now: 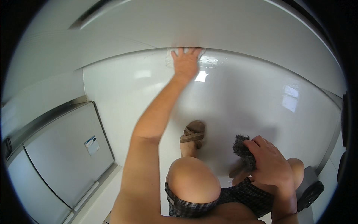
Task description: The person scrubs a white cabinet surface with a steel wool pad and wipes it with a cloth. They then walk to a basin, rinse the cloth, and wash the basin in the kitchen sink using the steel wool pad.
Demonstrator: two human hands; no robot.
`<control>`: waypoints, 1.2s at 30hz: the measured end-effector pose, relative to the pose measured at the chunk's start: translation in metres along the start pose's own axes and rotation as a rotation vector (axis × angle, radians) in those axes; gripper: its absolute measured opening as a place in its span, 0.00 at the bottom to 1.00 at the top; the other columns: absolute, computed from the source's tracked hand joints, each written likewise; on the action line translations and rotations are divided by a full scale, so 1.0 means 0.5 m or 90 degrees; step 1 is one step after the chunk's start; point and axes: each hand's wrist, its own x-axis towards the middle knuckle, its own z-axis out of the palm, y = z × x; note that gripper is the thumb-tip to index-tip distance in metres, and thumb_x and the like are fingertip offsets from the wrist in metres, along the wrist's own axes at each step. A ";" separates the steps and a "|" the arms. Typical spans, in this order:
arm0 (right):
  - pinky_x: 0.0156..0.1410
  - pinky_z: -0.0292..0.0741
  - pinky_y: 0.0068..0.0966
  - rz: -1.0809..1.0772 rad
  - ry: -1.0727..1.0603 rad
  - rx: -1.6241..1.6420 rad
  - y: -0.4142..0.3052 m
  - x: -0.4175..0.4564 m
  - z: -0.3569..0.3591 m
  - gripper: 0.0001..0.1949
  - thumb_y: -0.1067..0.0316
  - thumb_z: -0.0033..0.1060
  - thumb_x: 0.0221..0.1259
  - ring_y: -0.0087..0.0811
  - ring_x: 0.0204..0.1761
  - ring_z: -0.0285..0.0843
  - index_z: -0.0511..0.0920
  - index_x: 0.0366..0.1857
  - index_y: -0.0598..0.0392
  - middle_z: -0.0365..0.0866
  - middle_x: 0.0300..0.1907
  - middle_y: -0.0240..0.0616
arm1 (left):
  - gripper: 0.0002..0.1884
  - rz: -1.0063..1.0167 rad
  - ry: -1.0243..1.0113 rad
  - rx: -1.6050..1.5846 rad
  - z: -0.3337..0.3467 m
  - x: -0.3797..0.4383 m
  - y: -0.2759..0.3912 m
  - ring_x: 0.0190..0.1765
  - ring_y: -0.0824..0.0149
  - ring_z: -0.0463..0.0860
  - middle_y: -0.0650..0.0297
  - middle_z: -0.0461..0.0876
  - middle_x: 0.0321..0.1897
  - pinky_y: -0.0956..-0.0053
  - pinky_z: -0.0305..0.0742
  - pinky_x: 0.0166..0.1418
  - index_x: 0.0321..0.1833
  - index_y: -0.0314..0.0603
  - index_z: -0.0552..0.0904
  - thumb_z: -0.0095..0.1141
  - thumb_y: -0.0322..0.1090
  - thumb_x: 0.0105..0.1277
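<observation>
My left hand [186,60] reaches far forward and lies flat with its fingers spread. Under it is a thin, pale, wrinkled sheet [169,58], probably a wet cloth or tissue, whose edges show on both sides of the hand. The fingertips are at the seam where the glossy white floor [218,95] meets a smooth white panel [237,30]. Close to my right knee, my right hand [271,162] grips a dark grey, shaggy cloth or scouring pad [242,149]. Part of the pad is hidden behind the fingers.
At left stands a pale grey cabinet or appliance [67,151] bearing a printed label [92,145]. My sandalled foot [194,134] is on the floor between my arms. Wet streaks [209,61] glisten beside my left hand. A black object [310,196] sits at lower right.
</observation>
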 end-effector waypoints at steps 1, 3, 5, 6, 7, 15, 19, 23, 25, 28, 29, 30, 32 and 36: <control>0.68 0.73 0.45 0.005 0.004 -0.010 -0.003 -0.003 0.000 0.45 0.59 0.88 0.34 0.54 0.62 0.74 0.74 0.65 0.56 0.74 0.56 0.47 | 0.35 -0.012 -0.015 -0.057 -0.014 -0.002 -0.042 0.74 0.48 0.67 0.78 0.68 0.78 0.46 0.67 0.75 0.78 0.61 0.73 0.54 0.23 0.67; 0.68 0.73 0.45 0.014 -0.037 -0.013 -0.001 0.007 0.003 0.45 0.58 0.88 0.34 0.54 0.62 0.74 0.75 0.65 0.56 0.74 0.56 0.47 | 0.32 0.009 0.077 -0.155 -0.007 -0.015 -0.112 0.66 0.50 0.76 0.65 0.77 0.69 0.48 0.74 0.66 0.71 0.53 0.78 0.54 0.18 0.62; 0.67 0.73 0.46 0.020 -0.048 -0.012 0.002 0.018 0.002 0.44 0.57 0.88 0.35 0.54 0.62 0.74 0.75 0.64 0.57 0.74 0.56 0.48 | 0.29 0.021 0.162 -0.247 0.001 -0.022 -0.164 0.60 0.49 0.79 0.60 0.81 0.62 0.50 0.76 0.64 0.65 0.49 0.83 0.55 0.17 0.60; 0.67 0.73 0.46 0.025 -0.034 -0.005 0.005 0.022 0.001 0.44 0.57 0.88 0.35 0.54 0.62 0.74 0.75 0.64 0.57 0.74 0.56 0.48 | 0.24 0.066 0.229 -0.265 -0.005 -0.032 -0.182 0.55 0.47 0.81 0.54 0.84 0.53 0.51 0.76 0.63 0.56 0.46 0.86 0.54 0.17 0.58; 0.67 0.73 0.46 0.028 -0.022 -0.002 0.003 0.026 0.001 0.43 0.57 0.87 0.36 0.54 0.62 0.74 0.75 0.64 0.57 0.74 0.55 0.48 | 0.24 0.024 0.287 -0.177 0.004 -0.047 -0.226 0.55 0.47 0.81 0.54 0.84 0.52 0.51 0.76 0.61 0.55 0.47 0.87 0.54 0.17 0.57; 0.65 0.74 0.46 -0.023 -0.026 -0.043 -0.019 0.017 0.017 0.36 0.63 0.82 0.44 0.55 0.59 0.76 0.76 0.63 0.57 0.75 0.54 0.48 | 0.38 -0.538 0.268 -0.350 0.132 -0.119 -0.654 0.58 0.48 0.83 0.50 0.82 0.62 0.55 0.79 0.62 0.79 0.41 0.68 0.57 0.27 0.61; 0.65 0.75 0.46 -0.006 -0.014 -0.041 -0.029 0.022 0.021 0.36 0.63 0.82 0.44 0.55 0.59 0.76 0.76 0.63 0.57 0.75 0.54 0.48 | 0.30 -0.338 -0.014 -0.204 0.135 0.013 -0.387 0.38 0.50 0.88 0.46 0.88 0.40 0.55 0.84 0.43 0.68 0.41 0.80 0.58 0.31 0.59; 0.65 0.75 0.45 0.005 -0.010 -0.027 -0.035 0.036 -0.004 0.36 0.63 0.82 0.44 0.55 0.59 0.76 0.76 0.63 0.57 0.75 0.54 0.48 | 0.18 -0.153 0.148 -0.317 0.146 -0.016 -0.063 0.34 0.51 0.86 0.55 0.89 0.29 0.61 0.83 0.51 0.54 0.46 0.89 0.54 0.29 0.64; 0.65 0.74 0.45 -0.011 -0.007 -0.032 -0.021 0.050 -0.008 0.36 0.64 0.81 0.43 0.55 0.59 0.76 0.76 0.63 0.58 0.75 0.54 0.48 | 0.15 -0.098 0.016 -0.569 0.136 -0.047 -0.031 0.31 0.61 0.82 0.62 0.88 0.31 0.66 0.82 0.47 0.52 0.43 0.88 0.60 0.26 0.62; 0.63 0.76 0.41 0.006 0.022 -0.020 -0.004 0.054 0.000 0.35 0.73 0.73 0.39 0.54 0.58 0.77 0.77 0.62 0.57 0.77 0.54 0.47 | 0.15 -0.102 0.113 -0.543 0.085 -0.082 -0.027 0.32 0.69 0.83 0.64 0.88 0.32 0.72 0.80 0.44 0.52 0.41 0.88 0.63 0.25 0.62; 0.63 0.76 0.41 0.010 0.030 -0.019 -0.010 0.050 0.000 0.35 0.72 0.73 0.38 0.55 0.58 0.77 0.77 0.62 0.57 0.77 0.54 0.47 | 0.14 -0.125 0.178 -0.537 0.074 -0.083 -0.060 0.33 0.70 0.82 0.64 0.88 0.32 0.73 0.80 0.43 0.52 0.40 0.88 0.64 0.25 0.63; 0.63 0.76 0.41 0.008 0.038 -0.015 -0.020 0.042 -0.003 0.36 0.72 0.74 0.38 0.55 0.58 0.77 0.77 0.62 0.57 0.77 0.54 0.47 | 0.13 -0.149 0.245 -0.522 0.061 -0.086 -0.109 0.33 0.72 0.82 0.64 0.88 0.33 0.74 0.80 0.43 0.51 0.40 0.88 0.64 0.26 0.63; 0.63 0.75 0.42 0.010 0.027 -0.010 -0.034 0.029 -0.003 0.35 0.71 0.73 0.39 0.55 0.58 0.76 0.77 0.62 0.58 0.76 0.54 0.48 | 0.16 -0.264 0.301 -0.452 0.036 -0.089 -0.233 0.32 0.71 0.81 0.66 0.88 0.33 0.72 0.79 0.48 0.55 0.39 0.88 0.67 0.31 0.64; 0.65 0.74 0.44 -0.021 -0.010 -0.035 -0.047 0.016 0.004 0.34 0.71 0.72 0.42 0.56 0.58 0.75 0.77 0.63 0.59 0.76 0.55 0.50 | 0.29 -0.392 0.039 -0.142 0.067 -0.112 -0.393 0.67 0.41 0.72 0.53 0.74 0.70 0.54 0.78 0.65 0.60 0.39 0.87 0.67 0.51 0.60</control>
